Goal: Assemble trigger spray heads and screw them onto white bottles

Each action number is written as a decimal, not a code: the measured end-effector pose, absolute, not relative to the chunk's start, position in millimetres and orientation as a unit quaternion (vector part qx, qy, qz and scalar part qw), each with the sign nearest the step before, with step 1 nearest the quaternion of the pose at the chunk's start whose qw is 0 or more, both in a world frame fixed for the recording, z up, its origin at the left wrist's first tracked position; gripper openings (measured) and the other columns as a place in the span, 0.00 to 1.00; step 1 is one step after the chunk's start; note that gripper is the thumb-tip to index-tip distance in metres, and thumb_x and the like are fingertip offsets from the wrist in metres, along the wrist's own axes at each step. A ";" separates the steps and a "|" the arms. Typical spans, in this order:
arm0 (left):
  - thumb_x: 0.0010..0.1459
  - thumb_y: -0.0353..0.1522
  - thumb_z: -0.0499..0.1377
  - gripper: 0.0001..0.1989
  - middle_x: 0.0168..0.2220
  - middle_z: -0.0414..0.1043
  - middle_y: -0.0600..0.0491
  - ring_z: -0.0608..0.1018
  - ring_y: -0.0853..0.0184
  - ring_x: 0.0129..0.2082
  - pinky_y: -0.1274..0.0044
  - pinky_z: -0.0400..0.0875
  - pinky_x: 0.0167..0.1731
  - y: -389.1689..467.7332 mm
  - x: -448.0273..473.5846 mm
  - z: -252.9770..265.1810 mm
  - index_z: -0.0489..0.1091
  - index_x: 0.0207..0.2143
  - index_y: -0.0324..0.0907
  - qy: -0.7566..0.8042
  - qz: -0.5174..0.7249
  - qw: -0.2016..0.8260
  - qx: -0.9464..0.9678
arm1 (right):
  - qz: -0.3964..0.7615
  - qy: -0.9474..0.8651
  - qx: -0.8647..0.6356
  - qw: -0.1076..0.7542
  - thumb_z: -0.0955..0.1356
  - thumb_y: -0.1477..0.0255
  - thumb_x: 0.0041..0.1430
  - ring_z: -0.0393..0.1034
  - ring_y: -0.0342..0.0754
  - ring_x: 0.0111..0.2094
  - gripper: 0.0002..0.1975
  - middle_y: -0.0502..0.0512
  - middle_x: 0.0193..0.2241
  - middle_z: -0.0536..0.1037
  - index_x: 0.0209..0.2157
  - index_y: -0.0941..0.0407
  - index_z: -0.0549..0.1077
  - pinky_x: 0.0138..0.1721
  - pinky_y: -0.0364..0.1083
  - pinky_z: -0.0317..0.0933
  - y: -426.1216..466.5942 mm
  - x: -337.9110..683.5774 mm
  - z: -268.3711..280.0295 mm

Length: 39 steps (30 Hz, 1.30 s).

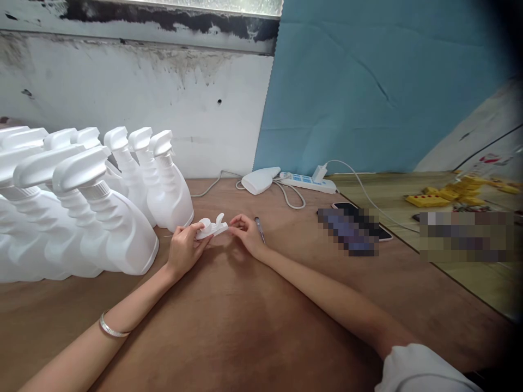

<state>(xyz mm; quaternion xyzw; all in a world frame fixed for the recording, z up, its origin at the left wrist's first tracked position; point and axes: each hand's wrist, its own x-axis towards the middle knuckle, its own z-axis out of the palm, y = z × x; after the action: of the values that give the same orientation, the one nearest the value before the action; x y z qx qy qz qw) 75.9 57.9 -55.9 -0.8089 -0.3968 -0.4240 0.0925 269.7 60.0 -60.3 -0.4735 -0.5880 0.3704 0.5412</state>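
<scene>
My left hand [188, 247] grips a white trigger spray head [212, 227] between thumb and fingers, just above the brown tabletop. The spray head lies on its side, with its trigger sticking up and its narrow end facing right. At that end my right hand [246, 233] has its thumb and forefinger closed in a pinch; anything small between those fingertips is hidden. A thin screwdriver [260, 230] rests on the table just beyond my right hand. Left of my left hand stand several white spray bottles [122, 237] in close rows, trigger heads fitted.
Along the wall lie a white plastic device [260, 180] with a grey cable and a power strip [309, 182] with a charger plugged in. Two phones [384, 233], partly blurred, lie to the right. Yellow pieces [449, 195] are on the neighbouring surface at far right.
</scene>
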 end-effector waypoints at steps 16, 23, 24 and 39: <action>0.51 0.38 0.57 0.11 0.24 0.71 0.54 0.74 0.67 0.24 0.74 0.62 0.31 54.3 78.9 -52.1 0.63 0.35 0.41 -0.384 -0.373 0.062 -0.843 | 0.432 -0.299 -0.471 0.708 0.64 0.71 0.42 0.58 0.40 0.20 0.05 0.45 0.18 0.64 0.27 0.55 0.65 0.21 0.40 0.53 75.2 270.9 -69.2; 0.51 0.38 0.56 0.11 0.25 0.71 0.54 0.74 0.67 0.24 0.72 0.62 0.33 55.1 80.1 -52.8 0.63 0.35 0.40 -0.364 -0.340 0.043 -0.866 | 0.508 -0.271 -0.416 0.703 0.63 0.72 0.40 0.55 0.38 0.16 0.06 0.43 0.15 0.62 0.25 0.55 0.64 0.19 0.40 0.52 77.9 275.3 -66.7; 0.51 0.37 0.56 0.11 0.25 0.71 0.54 0.74 0.67 0.24 0.72 0.62 0.32 55.2 80.0 -52.8 0.63 0.35 0.40 -0.363 -0.335 0.040 -0.869 | 0.520 -0.269 -0.409 0.700 0.63 0.72 0.40 0.54 0.38 0.16 0.06 0.43 0.15 0.62 0.25 0.55 0.63 0.19 0.40 0.52 78.6 276.6 -66.4; 0.53 0.36 0.54 0.11 0.27 0.71 0.54 0.74 0.67 0.26 0.73 0.61 0.34 55.3 79.9 -55.1 0.61 0.38 0.40 -0.326 -0.310 0.013 -0.893 | 0.678 -0.336 -0.318 0.571 0.62 0.75 0.38 0.60 0.43 0.21 0.05 0.48 0.17 0.65 0.23 0.55 0.63 0.28 0.46 0.59 71.9 283.9 -54.1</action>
<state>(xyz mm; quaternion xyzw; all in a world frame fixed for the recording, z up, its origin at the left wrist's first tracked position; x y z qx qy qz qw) 79.9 55.3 -55.1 -0.8929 -0.3258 -0.3105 0.0127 283.9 71.9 -54.1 -0.3179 -0.3358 0.6781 0.5714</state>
